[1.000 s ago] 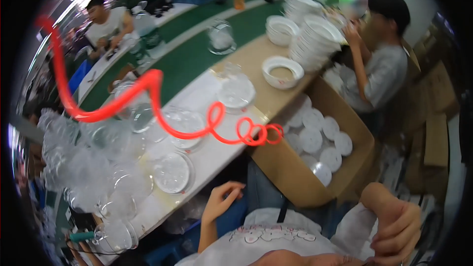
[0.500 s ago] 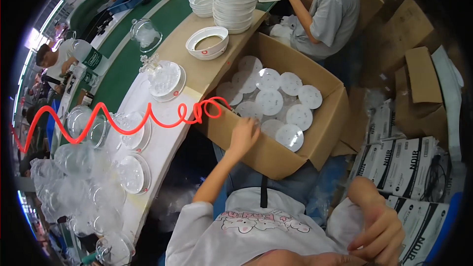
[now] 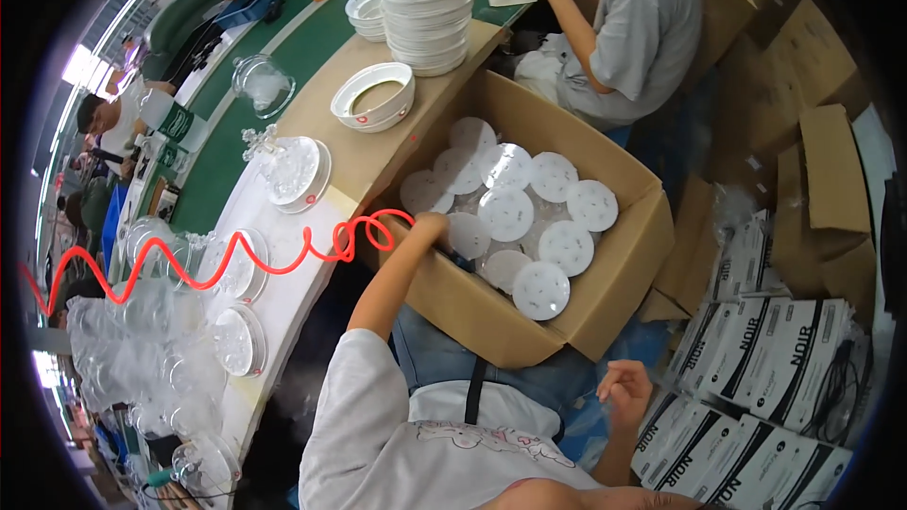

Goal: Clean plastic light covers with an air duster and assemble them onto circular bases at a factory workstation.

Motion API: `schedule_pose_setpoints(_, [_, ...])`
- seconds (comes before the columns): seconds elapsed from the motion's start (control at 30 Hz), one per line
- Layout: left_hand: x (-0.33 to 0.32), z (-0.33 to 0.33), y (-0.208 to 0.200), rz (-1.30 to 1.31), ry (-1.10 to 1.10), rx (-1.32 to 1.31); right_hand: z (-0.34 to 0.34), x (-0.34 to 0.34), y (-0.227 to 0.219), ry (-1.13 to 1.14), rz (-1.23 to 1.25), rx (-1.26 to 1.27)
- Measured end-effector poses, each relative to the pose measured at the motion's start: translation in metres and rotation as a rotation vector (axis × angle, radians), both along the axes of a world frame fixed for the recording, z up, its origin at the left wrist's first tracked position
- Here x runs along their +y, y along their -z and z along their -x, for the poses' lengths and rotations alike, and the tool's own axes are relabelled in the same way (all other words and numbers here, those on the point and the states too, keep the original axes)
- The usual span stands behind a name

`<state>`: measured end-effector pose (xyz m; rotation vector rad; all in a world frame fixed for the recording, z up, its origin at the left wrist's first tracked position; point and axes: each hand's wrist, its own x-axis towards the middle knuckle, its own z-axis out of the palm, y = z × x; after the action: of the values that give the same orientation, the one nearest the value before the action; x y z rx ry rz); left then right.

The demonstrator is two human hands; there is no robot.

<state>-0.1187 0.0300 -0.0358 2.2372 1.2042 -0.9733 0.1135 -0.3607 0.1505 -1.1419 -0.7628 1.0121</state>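
My left hand (image 3: 432, 229) is bent over the near left wall of a cardboard box (image 3: 491, 331). It is closed round a dark air tool (image 3: 461, 263) that points down into the box. Most of those fingers are hidden behind the wrist. A red coiled air hose (image 3: 250, 253) runs from the left and ends at this hand. Several round white discs (image 3: 505, 213) lie flat inside the box, on clear plastic. My right hand (image 3: 625, 392) hangs in the air to the right of my lap, its fingers loosely bent and apart, with nothing visible in them.
White ring-shaped housings (image 3: 430, 19) are stacked on the curved table (image 3: 307, 118); one ring (image 3: 372, 97) sits alone. Clear lamp parts (image 3: 300, 170) line its edge. A seated co-worker (image 3: 642, 28) is beyond the box. White printed cartons (image 3: 794, 349) are stacked at the right.
My left hand has moved left and up to the box wall, turning the tool down into the box. My right hand has dropped from near the camera toward my lap. The view has shifted slightly.
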Motion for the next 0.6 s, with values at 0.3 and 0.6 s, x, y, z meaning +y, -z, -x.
schedule_pose_setpoints(0.3, [-0.071,0.000,-0.079,-0.855,0.220,0.060,0.031,0.096,0.017,-0.214,0.156,-0.075])
schedule_pose_setpoints(0.6, [-0.127,0.032,-0.194,-0.924,-0.144,-0.623,0.075,0.175,0.069,-0.555,0.344,-0.110])
